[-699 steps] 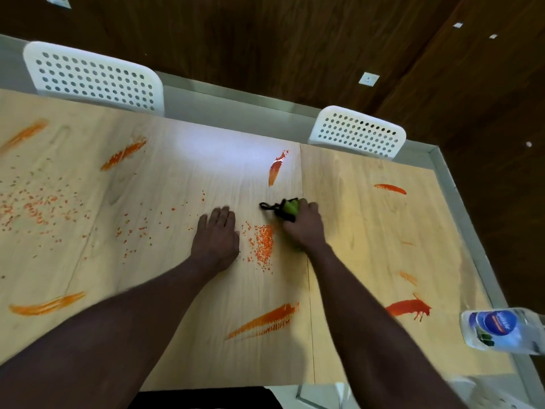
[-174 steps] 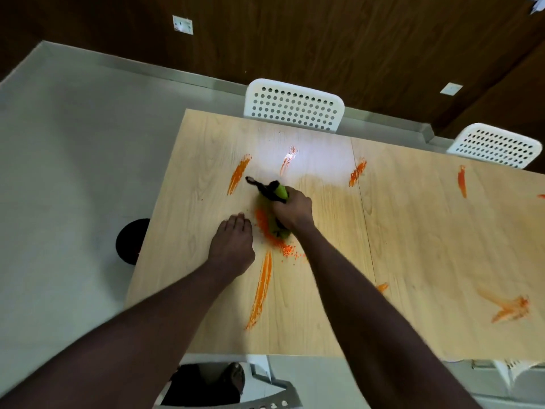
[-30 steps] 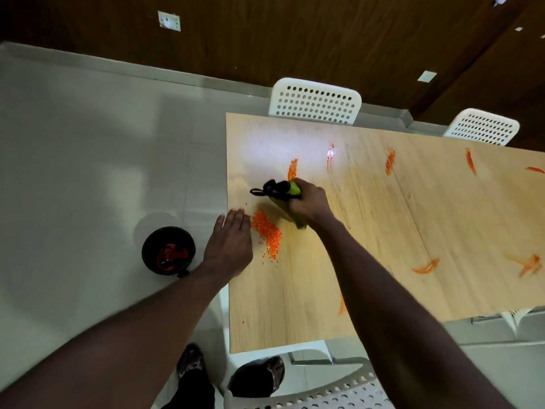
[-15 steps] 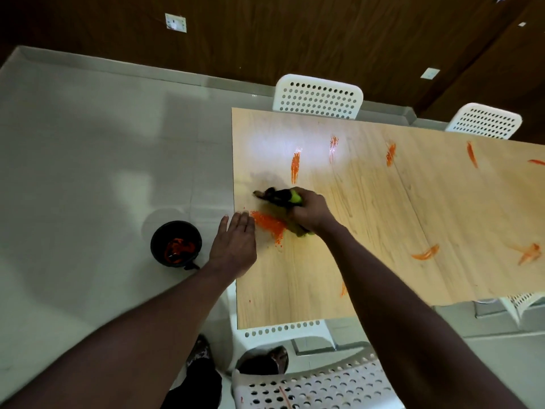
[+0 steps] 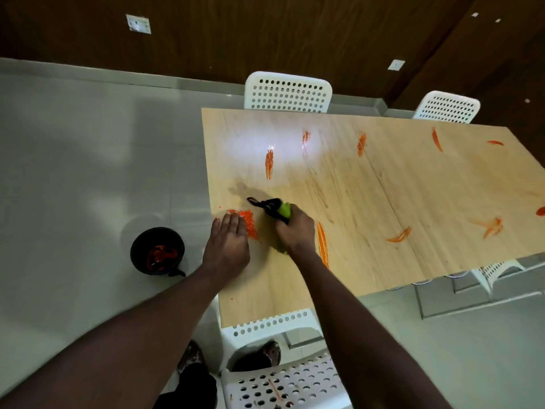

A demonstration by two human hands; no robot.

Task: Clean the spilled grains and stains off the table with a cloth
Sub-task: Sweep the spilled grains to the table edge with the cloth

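Observation:
My right hand point(image 5: 295, 231) grips a green and black cloth point(image 5: 277, 208) pressed on the light wooden table point(image 5: 383, 208) near its left end. A small heap of orange grains point(image 5: 248, 220) lies between my two hands, close to the table's left edge. My left hand point(image 5: 227, 246) rests flat, fingers together, on the table at that edge, touching the heap and holding nothing. Orange stains streak the table: one point(image 5: 322, 243) just right of my right hand, one point(image 5: 269, 163) farther back, others across the right half.
A black bowl point(image 5: 157, 251) holding something orange stands on the grey floor left of the table. White perforated chairs stand at the far side point(image 5: 287, 91), point(image 5: 446, 107) and at the near side point(image 5: 283, 379). My feet show under the near chair.
My right hand has pushed the cloth and grains further left to the table's edge. My left hand now lies against the heap. The view has shifted slightly.

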